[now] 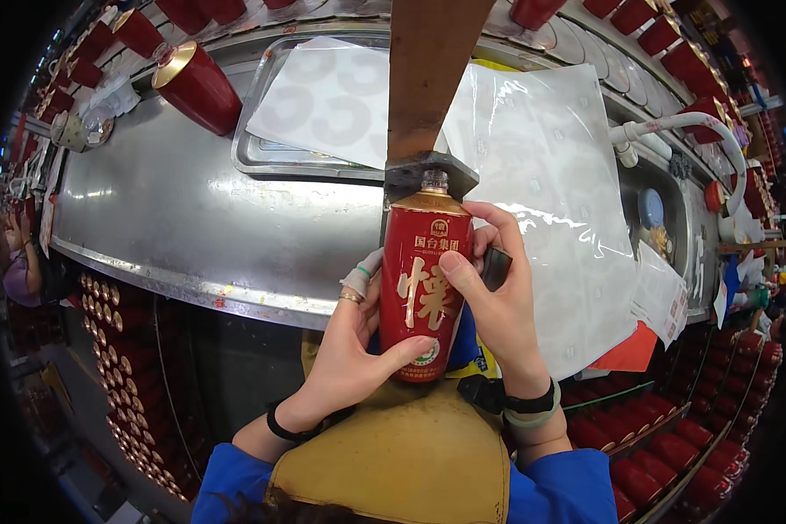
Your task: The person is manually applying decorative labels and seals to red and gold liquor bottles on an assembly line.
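A red bottle point(424, 297) with gold lettering, a gold shoulder and a bare threaded neck stands before my chest. My left hand point(349, 341) wraps its lower left side, the thumb pressed across the front near a small round green-and-white label. A whitish wrap covers one of its fingers. From the right, my right hand point(502, 288) grips the upper body, thumb on the front below the shoulder. A small dark object point(496, 267) shows at the right palm; its kind is unclear. The bottle's neck lies against a dark block point(454, 168) at the foot of a brown post point(428, 79).
Another red bottle point(199, 87) lies tilted on the metal table point(148, 201). A tray point(249, 157) holds sheets of printed ring shapes point(323, 100). Clear plastic sheeting point(541, 201) covers the right side, beside a sink with a white faucet point(672, 127). Crates of red bottles point(655, 454) stand below.
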Available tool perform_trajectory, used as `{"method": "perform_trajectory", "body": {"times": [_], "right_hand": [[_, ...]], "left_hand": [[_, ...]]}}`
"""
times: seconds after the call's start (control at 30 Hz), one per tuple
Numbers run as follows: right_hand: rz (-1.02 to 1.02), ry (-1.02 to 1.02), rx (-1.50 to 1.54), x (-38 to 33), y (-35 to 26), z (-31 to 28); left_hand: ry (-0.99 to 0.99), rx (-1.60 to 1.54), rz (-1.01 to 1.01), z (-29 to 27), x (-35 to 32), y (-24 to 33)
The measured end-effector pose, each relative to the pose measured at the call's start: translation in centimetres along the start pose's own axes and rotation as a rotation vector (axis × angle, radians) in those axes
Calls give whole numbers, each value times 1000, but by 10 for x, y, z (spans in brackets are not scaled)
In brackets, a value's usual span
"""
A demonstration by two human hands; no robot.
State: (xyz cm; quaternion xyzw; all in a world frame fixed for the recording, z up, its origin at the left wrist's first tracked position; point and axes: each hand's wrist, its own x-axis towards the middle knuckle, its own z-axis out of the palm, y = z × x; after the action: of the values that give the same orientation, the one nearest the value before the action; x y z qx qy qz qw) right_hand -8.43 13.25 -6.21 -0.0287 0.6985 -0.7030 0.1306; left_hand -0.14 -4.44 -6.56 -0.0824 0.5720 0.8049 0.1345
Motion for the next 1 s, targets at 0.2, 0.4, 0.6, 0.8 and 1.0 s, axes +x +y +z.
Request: {"method": "perform_trajectory", "body": {"times": [0.2,0.4,0.6,0.8,1.0], "right_hand": [[1,1,0,0,0,0],[-7,-4,11,0,0,0],[-12,2,12,1,0,0],[-14,5,1,1,3,0],[-27,18,-1,2,6,0]], "left_hand": [[5,4,2,0,0,-1],[6,5,7,0,0,0],[14,0,13,1,0,-1],[20,24,18,1,1,-2],[27,6,34,2,-1,-5]]}}
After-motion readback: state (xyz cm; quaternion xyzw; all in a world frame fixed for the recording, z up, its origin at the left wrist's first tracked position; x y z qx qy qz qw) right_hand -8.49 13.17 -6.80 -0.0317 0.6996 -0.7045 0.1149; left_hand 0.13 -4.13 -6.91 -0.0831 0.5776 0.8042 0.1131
